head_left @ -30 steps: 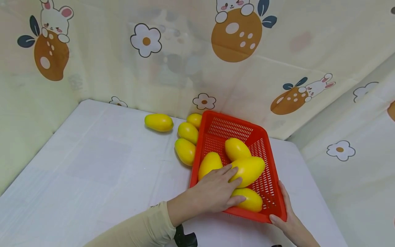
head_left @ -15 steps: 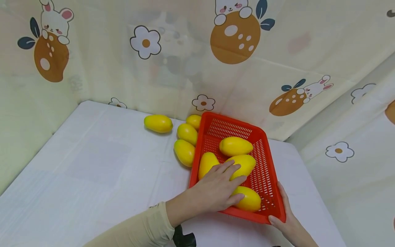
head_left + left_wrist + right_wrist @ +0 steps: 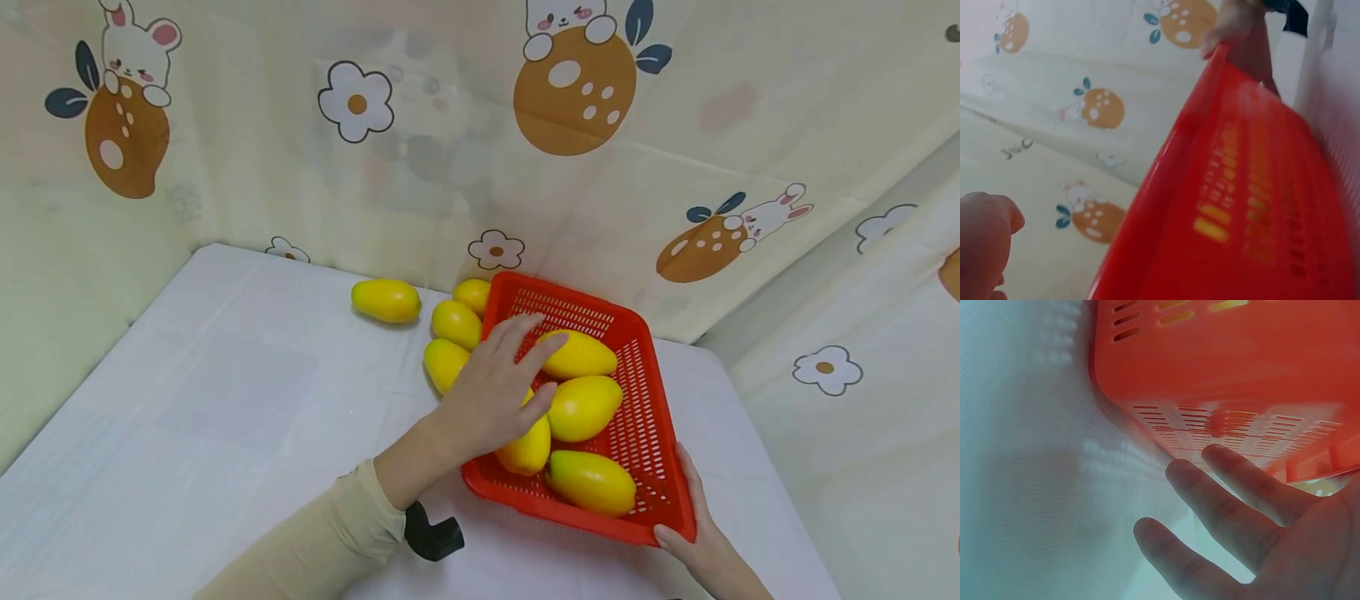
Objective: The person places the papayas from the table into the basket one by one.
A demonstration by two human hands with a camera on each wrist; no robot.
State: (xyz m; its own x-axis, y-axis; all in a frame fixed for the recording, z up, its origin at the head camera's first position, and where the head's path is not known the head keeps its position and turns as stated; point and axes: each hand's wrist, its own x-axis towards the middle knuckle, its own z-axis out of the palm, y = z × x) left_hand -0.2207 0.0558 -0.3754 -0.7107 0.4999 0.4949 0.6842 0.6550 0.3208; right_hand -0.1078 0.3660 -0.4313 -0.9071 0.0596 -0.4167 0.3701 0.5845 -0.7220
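A red plastic basket stands on the white-covered table, with several yellow mangoes in it. My left hand hovers over its left side, fingers spread and holding nothing. Under that hand lies a partly hidden mango. To its right are a far mango, a middle mango and a green-tipped near mango. My right hand grips the basket's near right corner, thumb on the rim. In the right wrist view, the fingers extend along the basket's outer side.
Outside the basket's left wall lie several loose mangoes, one a lone mango farther left by the back edge. A patterned curtain hangs around the table. A black strap-like piece shows beneath my left sleeve.
Inside the basket, the far mango has turned sideways and the middle one has shifted left. My left hand has let go and moved up and left. The right hand stays at the corner.
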